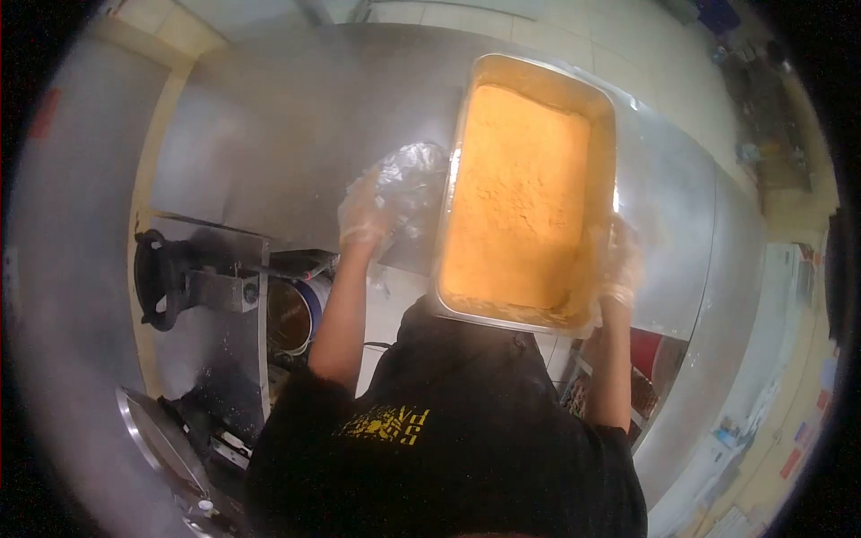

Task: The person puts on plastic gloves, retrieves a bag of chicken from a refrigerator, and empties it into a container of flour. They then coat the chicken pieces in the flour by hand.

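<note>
A commercial kitchen: steel worktop, big steel tray, tiled floor

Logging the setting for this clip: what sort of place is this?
Probably a commercial kitchen: a stainless steel worktable, a large metal tray of orange crumb mix, and disposable gloves on the left hand and right hand.

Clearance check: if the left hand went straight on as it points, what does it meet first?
The crumpled plastic film on the counter, just ahead of the left hand; they may already touch, depth is unclear.
</note>
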{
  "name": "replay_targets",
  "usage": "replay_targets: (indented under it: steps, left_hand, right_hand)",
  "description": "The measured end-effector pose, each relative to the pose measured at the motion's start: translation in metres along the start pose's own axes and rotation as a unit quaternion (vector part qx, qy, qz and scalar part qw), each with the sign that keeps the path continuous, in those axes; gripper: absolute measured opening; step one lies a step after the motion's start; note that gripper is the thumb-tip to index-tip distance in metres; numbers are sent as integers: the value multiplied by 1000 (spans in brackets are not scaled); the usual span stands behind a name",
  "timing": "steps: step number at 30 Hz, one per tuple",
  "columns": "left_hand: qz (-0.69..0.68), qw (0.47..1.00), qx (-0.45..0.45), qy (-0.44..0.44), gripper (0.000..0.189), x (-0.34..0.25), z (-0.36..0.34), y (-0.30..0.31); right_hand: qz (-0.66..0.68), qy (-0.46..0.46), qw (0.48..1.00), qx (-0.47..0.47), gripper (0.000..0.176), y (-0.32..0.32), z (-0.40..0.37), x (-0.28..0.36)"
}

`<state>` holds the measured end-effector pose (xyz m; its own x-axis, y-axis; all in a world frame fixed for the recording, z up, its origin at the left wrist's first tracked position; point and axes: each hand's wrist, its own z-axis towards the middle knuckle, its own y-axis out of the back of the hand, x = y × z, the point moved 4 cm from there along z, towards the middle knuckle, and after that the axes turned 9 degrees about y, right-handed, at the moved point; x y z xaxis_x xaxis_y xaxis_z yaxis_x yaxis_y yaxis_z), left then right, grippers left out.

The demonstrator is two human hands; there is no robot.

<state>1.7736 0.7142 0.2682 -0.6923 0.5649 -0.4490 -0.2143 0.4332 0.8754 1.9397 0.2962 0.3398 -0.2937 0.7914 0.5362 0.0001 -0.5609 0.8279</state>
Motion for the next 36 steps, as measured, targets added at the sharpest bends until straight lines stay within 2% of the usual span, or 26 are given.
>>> replay_targets:
  steps: [2,5,8,11,13,14,15,17,19,20,21,22,23,24,25,26,27,28,31,34,36]
  left_hand:
    - [64,994,-64,-57,85,-11,32,-17]
    - [153,985,-19,-72,84,-24,51,-31]
    - [203,963,173,-29,74,-25,61,-34]
    - [202,960,173,-83,57,-16,54,-29]
    - [-47,986,148,-57,49,15,44,-24]
    - [-102,987,120,-41,48,30,45,-34]
    - [-157,983,90,-29,46,46,46,-44]
    - [-125,992,-2,-3,47,68,46,-60]
    - [-254,939,231,6,57,68,44,-81]
    - [-311,899,307,30,62,53,36,-82]
    - [-359,852,377,64,67,37,27,-82]
    - [-402,813,406,116,73,-4,8,-60]
    - [-380,821,410,116,76,-22,5,-58]
    - [-358,829,414,116,80,-39,2,-57]
    - [-276,879,384,60,82,-50,6,-62]
    - [-245,897,365,34,82,-57,9,-68]
    - [-213,914,344,10,82,-62,11,-74]
    - [-232,911,340,16,81,-59,11,-77]
    - [-283,899,332,43,76,-53,20,-78]
    - [-281,896,337,-63,73,-79,-3,-43]
    - [-301,873,371,-100,70,-113,-35,-13]
  right_hand:
    - [-138,81,984,-75,59,21,-10,17]
    - [-147,-58,988,-2,71,6,-12,-12]
    - [-104,-184,966,147,78,-5,-7,-22]
    - [-55,-224,961,149,81,-3,-7,-21]
    - [-27,-188,975,118,77,-15,-13,-44]
    - [-14,-169,980,103,76,-18,-17,-52]
    - [58,-190,975,95,73,-19,-23,-50]
    - [200,-227,950,79,67,-25,-30,-40]
    - [239,-238,936,103,65,-24,-32,-32]
    - [255,-246,928,111,64,-21,-35,-31]
    - [264,-262,925,81,64,-22,-40,-37]
    - [273,-276,920,48,65,-29,-47,-48]
    - [281,-291,914,11,66,-35,-54,-59]
    - [257,-282,924,31,68,-37,-58,-64]
    - [234,-272,932,52,70,-39,-59,-70]
    - [211,-263,939,73,72,-43,-64,-77]
    - [183,-248,951,37,71,-45,-74,-81]
    - [153,-234,960,2,70,-47,-84,-84]
    - [141,-306,940,50,62,-9,-78,-4]
    - [179,-295,938,38,57,0,-117,-32]
    - [192,-310,931,-13,54,20,-153,-39]
